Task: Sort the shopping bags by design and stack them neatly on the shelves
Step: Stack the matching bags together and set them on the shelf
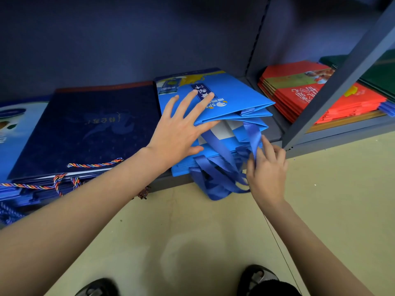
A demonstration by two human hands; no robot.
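A stack of bright blue shopping bags [233, 97] lies flat on a low shelf [320, 137], its blue ribbon handles [218, 169] hanging over the front edge. My left hand [181, 127] presses flat on the top bag with fingers spread. My right hand [267, 167] pinches one ribbon handle at the stack's right front corner. To the left lies a stack of dark navy bags [89, 129] with multicoloured rope handles [94, 165].
Red bags [310, 97] are stacked in the adjacent shelf bay to the right, behind a grey upright post [333, 86]. Dark green bags [378, 73] lie beyond them. Light blue printed bags [12, 124] sit at the far left. Beige floor and my shoes are below.
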